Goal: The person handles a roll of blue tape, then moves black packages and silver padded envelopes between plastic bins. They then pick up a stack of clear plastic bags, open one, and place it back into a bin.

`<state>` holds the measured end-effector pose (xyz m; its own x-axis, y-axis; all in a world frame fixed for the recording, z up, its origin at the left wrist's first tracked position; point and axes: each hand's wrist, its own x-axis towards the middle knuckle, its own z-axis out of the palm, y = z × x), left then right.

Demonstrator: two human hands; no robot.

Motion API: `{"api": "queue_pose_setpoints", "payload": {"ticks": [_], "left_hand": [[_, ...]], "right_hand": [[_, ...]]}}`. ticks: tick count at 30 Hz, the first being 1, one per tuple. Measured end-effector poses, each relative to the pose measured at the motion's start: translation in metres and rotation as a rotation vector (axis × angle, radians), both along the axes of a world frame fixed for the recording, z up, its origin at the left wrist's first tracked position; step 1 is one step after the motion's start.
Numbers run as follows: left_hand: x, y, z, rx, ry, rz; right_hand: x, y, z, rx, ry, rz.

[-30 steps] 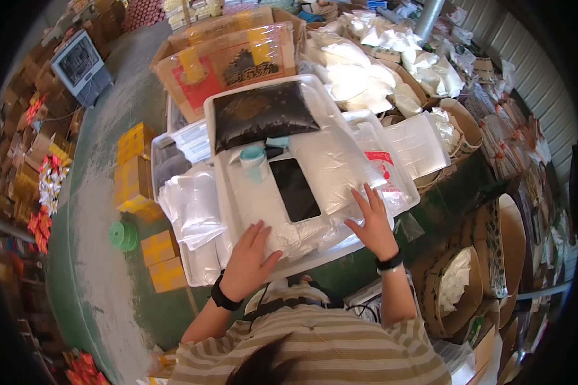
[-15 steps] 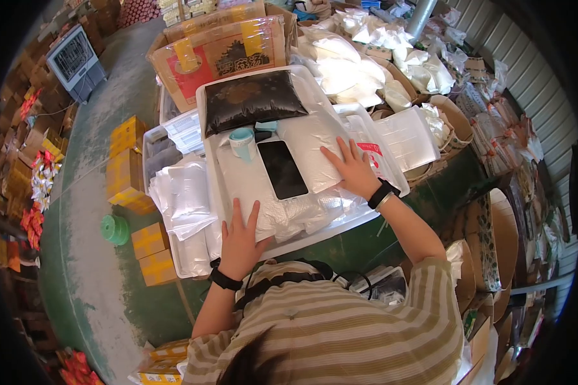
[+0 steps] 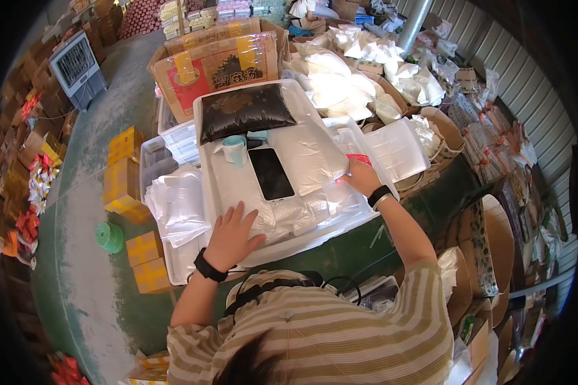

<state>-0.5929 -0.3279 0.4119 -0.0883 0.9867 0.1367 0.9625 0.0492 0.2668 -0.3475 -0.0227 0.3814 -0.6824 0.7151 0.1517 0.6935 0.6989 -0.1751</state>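
My left hand [image 3: 232, 239] lies open on the near left part of a silvery-white plastic bag [image 3: 237, 189], its fingers a little apart. My right hand [image 3: 362, 178] has closed its fingers at the right corner of a filled white plastic bag [image 3: 308, 154]. A black-screened phone [image 3: 271, 174] lies flat on the bags between my hands. Beyond it are a roll of light-blue tape [image 3: 235, 150] and a small teal object [image 3: 258, 135]. A bag of dark contents [image 3: 245, 110] fills the far end of the white plastic tub [image 3: 315, 232].
A taped cardboard box [image 3: 218, 67] stands behind the tub. White sleeves or bags [image 3: 176, 205] are stacked at left, near yellow-taped boxes [image 3: 149, 260] and a green roll [image 3: 110, 237] on the floor. White filled bags [image 3: 327, 77] are heaped at back right.
My right hand has moved from lying spread on the bag to gripping its right corner. My left hand has shifted slightly down and left, still open. The view has shifted a little.
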Motion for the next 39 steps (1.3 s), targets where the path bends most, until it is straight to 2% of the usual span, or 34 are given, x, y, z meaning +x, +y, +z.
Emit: {"api": "queue_pose_setpoints", "payload": {"ticks": [2,5,7,11,13,14,17,18,21,22,26,29,32,36,39], "left_hand": [[0.002,0.02,0.009,0.058,-0.006,-0.114],[0.029,0.06,0.033,-0.003,-0.023,-0.21],[0.049,0.1,0.026,0.148,0.148,-0.218],[0.07,0.176,-0.004,-0.093,0.547,-0.06],[0.07,0.201,-0.018,-0.172,0.511,-0.131],[0.067,0.212,-0.023,-0.213,0.497,-0.165],[0.059,0.212,-0.03,-0.155,0.506,-0.387],[0.054,0.206,-0.027,-0.026,0.465,-0.435],[0.044,0.203,-0.016,-0.065,0.465,-0.502],[0.04,0.2,-0.019,0.017,0.42,-0.526],[0.04,0.175,-0.007,0.056,0.378,-0.487],[0.049,0.16,-0.003,0.047,0.35,-0.526],[0.062,0.145,-0.004,0.062,0.304,-0.542],[0.081,0.14,-0.017,0.043,0.194,-0.557],[0.087,0.15,-0.014,-0.058,0.174,-0.588]], "right_hand": [[0.002,0.002,0.0,0.047,-0.072,0.014],[0.007,0.016,-0.006,0.141,-0.162,0.059],[0.015,0.026,-0.017,0.221,-0.184,0.125],[0.022,0.023,-0.012,0.153,-0.19,0.097],[0.02,0.017,-0.005,0.179,-0.161,0.093],[0.021,0.018,-0.005,0.101,-0.138,0.06],[0.023,0.016,-0.004,0.04,-0.03,0.062],[0.025,0.024,-0.014,0.011,0.014,0.05],[0.027,0.021,-0.008,0.003,0.012,0.108],[0.028,0.018,-0.006,-0.007,0.005,0.097],[0.042,0.006,-0.003,0.02,0.147,0.246],[0.055,-0.016,0.004,0.041,0.088,0.223],[0.069,-0.037,0.0,0.034,0.054,0.172],[0.084,-0.056,-0.007,-0.032,0.173,0.021],[0.081,-0.061,-0.026,-0.013,0.24,-0.175]]}}
